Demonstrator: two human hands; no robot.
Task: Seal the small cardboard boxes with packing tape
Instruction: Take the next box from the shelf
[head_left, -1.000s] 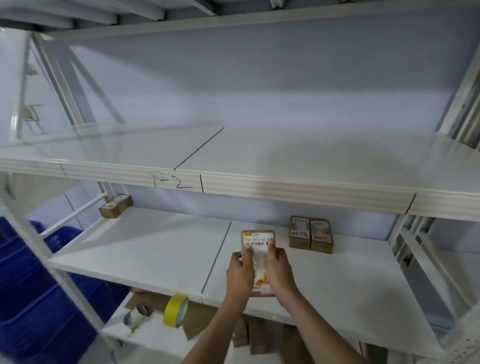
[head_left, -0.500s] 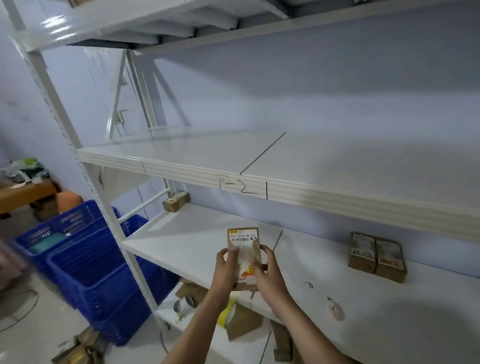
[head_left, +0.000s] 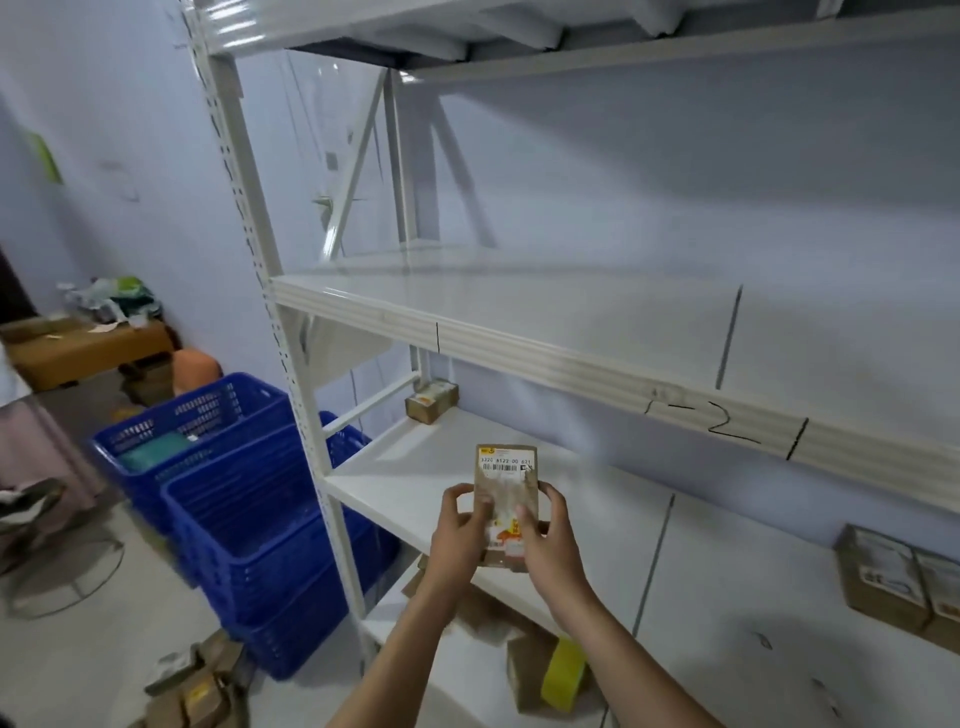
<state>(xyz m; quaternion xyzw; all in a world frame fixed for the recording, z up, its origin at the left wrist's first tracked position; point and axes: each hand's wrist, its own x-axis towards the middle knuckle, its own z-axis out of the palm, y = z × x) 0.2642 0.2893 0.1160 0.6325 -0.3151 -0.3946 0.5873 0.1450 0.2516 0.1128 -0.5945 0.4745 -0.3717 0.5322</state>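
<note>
- I am holding a small cardboard box (head_left: 506, 499) up in front of me with both hands; it is standing tall over the front edge of the middle shelf (head_left: 415, 483)
- My left hand (head_left: 460, 530) is gripping the left side of the box, fingers curled round it; my right hand (head_left: 550, 540) is gripping the right side, with my thumb lying on the front
- A white label with a barcode is sitting at the top of the box; clear shiny tape is running down its front
- Another small box (head_left: 431, 400) is lying at the far left back of the shelf; two more boxes (head_left: 904, 582) are sitting side by side, touching, at the right
- A yellow tape roll (head_left: 563, 675) is standing on the shelf below, just beside some brown cardboard
- Blue baskets (head_left: 249, 499) are sitting stacked on the floor, left of the shelf post
</note>
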